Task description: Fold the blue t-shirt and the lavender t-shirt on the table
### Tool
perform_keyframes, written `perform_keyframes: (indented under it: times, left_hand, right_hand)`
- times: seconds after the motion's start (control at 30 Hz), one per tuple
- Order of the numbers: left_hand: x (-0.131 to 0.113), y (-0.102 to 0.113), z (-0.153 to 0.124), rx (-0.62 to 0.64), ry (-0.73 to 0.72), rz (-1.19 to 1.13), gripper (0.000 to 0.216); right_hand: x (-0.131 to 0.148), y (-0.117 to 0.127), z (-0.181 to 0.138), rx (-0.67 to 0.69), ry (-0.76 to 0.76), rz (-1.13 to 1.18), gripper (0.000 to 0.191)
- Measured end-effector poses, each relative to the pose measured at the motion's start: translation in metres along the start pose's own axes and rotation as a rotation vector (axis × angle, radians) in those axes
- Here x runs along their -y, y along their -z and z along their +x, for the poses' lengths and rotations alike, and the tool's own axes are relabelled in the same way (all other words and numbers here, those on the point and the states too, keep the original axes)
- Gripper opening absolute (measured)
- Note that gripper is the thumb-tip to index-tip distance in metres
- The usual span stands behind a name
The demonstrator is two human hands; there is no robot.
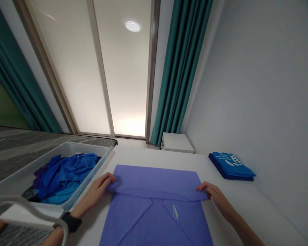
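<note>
Far across the scene, tall frosted panels [92, 68] in grey frames, glowing pale, with a round light mirrored high up. To the right, a plain grey wall [259, 85] running from far to near. Either side of the panels, teal curtains [181, 68], one hanging at the far right, the other at the far left edge. Below, filling the near middle and right, a white desk [246, 201]. Spread flat on the desk, near and centred, a purple garment [156, 212], its far part doubled back toward the near side into a soft rolled fold running left to right. On the left, just beside the desk, a pale grey bin [77, 147] heaped with loose blue clothes [64, 174]. Curving across the near left corner, a white bar [28, 208], blurred and too close to make out. On the far right of the desk, against the wall and well apart from the garment, a folded blue stack [231, 165] with white print on top. Beyond the far edge of the desk, a small white cabinet [177, 142] at the foot of the right curtain. Left hand [101, 184] closed narrowly on the left end of the fold, thumb on top; right hand [213, 193] pinching the right end the same way. Around the left wrist, a dark wristband [72, 221]. Near the middle of the garment, a small white mark [175, 212].
</note>
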State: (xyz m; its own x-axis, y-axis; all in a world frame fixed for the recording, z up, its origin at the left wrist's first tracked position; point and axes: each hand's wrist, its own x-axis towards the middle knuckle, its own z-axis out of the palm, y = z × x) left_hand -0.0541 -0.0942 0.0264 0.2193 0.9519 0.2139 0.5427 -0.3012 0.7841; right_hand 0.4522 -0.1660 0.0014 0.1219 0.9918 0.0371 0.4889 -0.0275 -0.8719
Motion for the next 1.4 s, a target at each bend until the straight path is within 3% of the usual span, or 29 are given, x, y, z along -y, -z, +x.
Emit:
perform_keyframes:
  times: [0.13, 0.37, 0.67, 0.97, 1.23, 1.4]
  left_hand:
    - [0.005, -0.009, -0.007, 0.012, -0.02, 0.048, 0.034]
    - [0.023, -0.026, 0.002, 0.008, -0.2, 0.21, 0.024]
    - [0.04, -0.039, 0.053, -0.031, -0.242, 0.253, 0.022]
    - [0.048, -0.048, 0.108, -0.108, -0.157, 0.176, 0.024]
    - [0.054, -0.041, 0.102, -0.185, -0.072, 0.106, 0.031]
    - [0.054, -0.042, 0.102, -0.166, -0.075, 0.084, 0.031]
  right_hand:
    - [-0.008, -0.016, -0.007, -0.071, 0.043, -0.145, 0.034]
    - [-0.023, -0.043, -0.002, -0.117, 0.283, -0.367, 0.022]
    - [-0.038, -0.047, 0.061, -0.187, 0.378, -0.494, 0.021]
    - [-0.037, -0.045, 0.128, -0.2, 0.346, -0.516, 0.022]
    - [-0.039, -0.037, 0.114, -0.358, 0.287, -0.299, 0.032]
    - [-0.038, -0.035, 0.104, -0.307, 0.216, -0.218, 0.032]
